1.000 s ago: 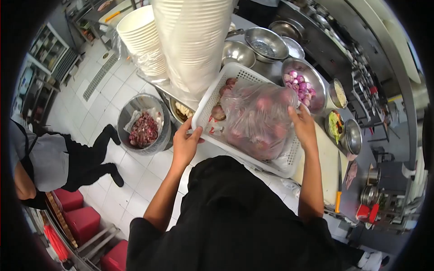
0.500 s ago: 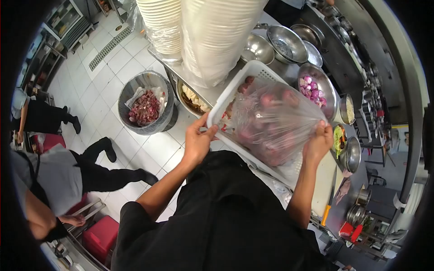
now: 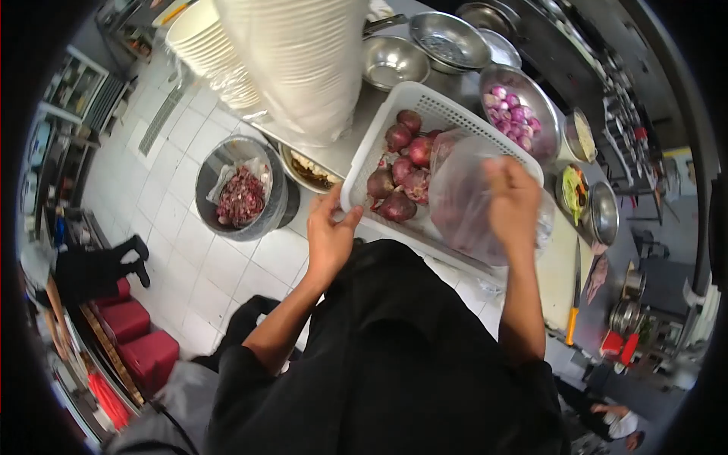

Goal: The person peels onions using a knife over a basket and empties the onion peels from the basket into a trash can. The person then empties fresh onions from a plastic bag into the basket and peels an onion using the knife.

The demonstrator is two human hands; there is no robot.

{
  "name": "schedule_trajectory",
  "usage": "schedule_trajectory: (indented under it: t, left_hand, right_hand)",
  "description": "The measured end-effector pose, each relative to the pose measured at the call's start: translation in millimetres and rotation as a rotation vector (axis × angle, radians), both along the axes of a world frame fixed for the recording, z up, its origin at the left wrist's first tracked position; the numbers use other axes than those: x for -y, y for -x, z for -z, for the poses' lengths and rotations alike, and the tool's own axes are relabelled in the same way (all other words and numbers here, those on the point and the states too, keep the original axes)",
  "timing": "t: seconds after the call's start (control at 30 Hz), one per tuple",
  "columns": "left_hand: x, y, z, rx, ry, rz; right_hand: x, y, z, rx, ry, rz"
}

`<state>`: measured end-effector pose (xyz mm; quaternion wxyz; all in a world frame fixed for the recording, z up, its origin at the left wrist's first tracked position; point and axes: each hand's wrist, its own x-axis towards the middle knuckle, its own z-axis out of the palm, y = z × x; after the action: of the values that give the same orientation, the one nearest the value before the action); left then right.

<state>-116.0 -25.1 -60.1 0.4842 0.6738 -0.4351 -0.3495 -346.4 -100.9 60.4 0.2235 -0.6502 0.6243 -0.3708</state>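
Note:
My left hand (image 3: 331, 235) grips the near left corner of a white plastic basket (image 3: 356, 178), with the thumb on the rim. Whole red onions (image 3: 402, 171) lie loose in the left half of the basket. A clear plastic bag (image 3: 462, 201) covers the right half, with more dark red shapes under it. My right hand (image 3: 512, 201) is over the bag, blurred by motion, its curled fingers at the bag's film.
A steel bowl of peeled shallots or small onions (image 3: 516, 121) stands behind the basket. Stacked white containers (image 3: 296, 68) are at the left. An orange-handled knife (image 3: 573, 318) lies by a cutting board (image 3: 557, 292). A lined bin (image 3: 205, 193) stands on the floor.
The bag has been drawn to the right, off the left part of the basket, and several onions now lie uncovered. My right hand has moved slightly left and up. My left hand stays at the rim.

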Motion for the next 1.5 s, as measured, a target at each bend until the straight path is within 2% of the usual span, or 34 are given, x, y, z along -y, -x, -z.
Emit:
schedule_trajectory:
  t: [0.03, 0.07, 0.13, 0.17, 0.27, 0.33, 0.37, 0.43, 0.5, 0.57, 0.63, 0.73, 0.8, 0.93, 1.0, 1.03, 1.17, 1.33, 1.43, 1.5]
  left_hand:
    - [-1.1, 1.7, -4.2, 0.303, 0.094, 0.007]
    - [1.1, 8.2, -27.4, 0.395, 0.187, 0.052]
    - [10.0, 22.8, -65.3, 0.359, 0.264, 0.37]
    - [16.7, 36.0, -69.7, 0.348, 0.325, 0.436]
    - [45.0, 69.0, -71.7, 0.308, 0.447, 0.58]
    - [62.3, 81.3, -53.9, 0.266, 0.435, 0.667]
    - [66.0, 84.2, -56.3, 0.327, 0.541, 0.641]
    - [67.0, 87.6, -60.1, 0.266, 0.482, 0.676]
    - [67.7, 89.5, -59.4, 0.158, 0.455, 0.667]
    - [65.4, 95.1, -55.9, -0.007, 0.464, 0.622]
    - [64.7, 96.8, -55.4, -0.021, 0.393, 0.627]
    - [64.0, 97.9, -68.4, -0.09, 0.323, 0.605]
    - [70.2, 99.8, -85.0, -0.159, 0.339, 0.596]
    - [80.2, 88.7, -106.8, -0.254, 0.388, 0.506]
    - [83.4, 76.2, -105.6, -0.299, 0.316, 0.444]
    - [83.9, 75.3, -97.4, -0.405, 0.342, 0.411]
    - [83.1, 71.5, -90.2, -0.387, 0.327, 0.294]
    - [94.3, 54.4, -70.6, -0.261, 0.301, 0.31]
    - [89.6, 52.0, -56.2, -0.247, 0.313, 0.381]
    - [86.6, 62.0, -53.9, -0.259, 0.373, 0.473]
  right_hand:
    - [-3.0, -4.7, 10.2, -0.049, -0.026, -0.042]
    - [-3.3, -7.4, 20.1, -0.097, -0.046, -0.078]
    - [-5.7, -12.5, 40.2, -0.056, 0.096, -0.148]
    - [-6.5, -11.5, 43.0, -0.04, 0.171, -0.196]
    - [-18.5, -5.2, 12.8, -0.057, 0.012, -0.22]
    - [-30.6, 15.0, -9.8, -0.05, 0.011, -0.198]
    - [-39.2, 29.6, -20.0, -0.047, 0.003, -0.185]
    - [-56.7, 60.7, -36.6, -0.312, 0.144, -0.012]
    - [-77.7, 80.1, -21.0, -0.489, 0.148, 0.231]
    - [-85.6, 100.0, 9.6, -0.414, 0.021, 0.354]
    - [-93.1, 116.0, 42.9, -0.08, -0.252, 0.356]
    - [-83.1, 115.4, 25.9, 0.053, -0.098, 0.398]
    - [-72.6, 120.0, -12.8, 0.21, -0.005, 0.439]
    - [-54.5, 125.4, -42.0, 0.268, 0.147, 0.396]
    - [-41.1, 119.0, -46.9, 0.309, 0.174, 0.355]
    - [-34.4, 115.3, -45.5, 0.331, 0.184, 0.343]
    - [-17.3, 100.9, -56.3, 0.431, 0.212, 0.307]
    - [-0.3, 98.5, -65.2, 0.572, 0.249, 0.159]
    - [1.8, 81.1, -66.9, 0.529, 0.225, 0.067]
    - [5.0, 46.8, -57.6, 0.419, 0.12, 0.037]
